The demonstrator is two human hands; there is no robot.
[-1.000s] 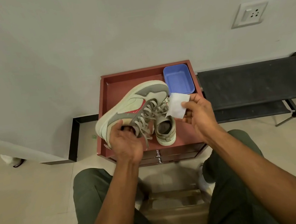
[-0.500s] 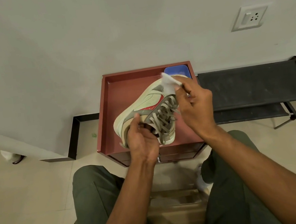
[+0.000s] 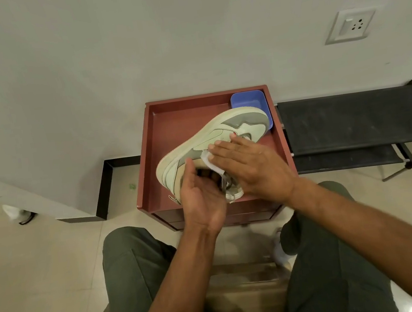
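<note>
left hand (image 3: 202, 195) grip curled round sneaker (image 3: 212, 135) collar; right hand (image 3: 253, 165) flat, straight fingers pressing wipe (image 3: 208, 159)

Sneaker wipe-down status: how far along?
Done: the pale green and grey leather sneaker is held tilted over the red-brown wooden tray, and the white wipe is on it. In hand: the left hand has its grip at the collar while the right hand presses the wipe flat against the upper's side. Left: toe and sole edge show no wipe contact; cleanliness can't be judged.
</note>
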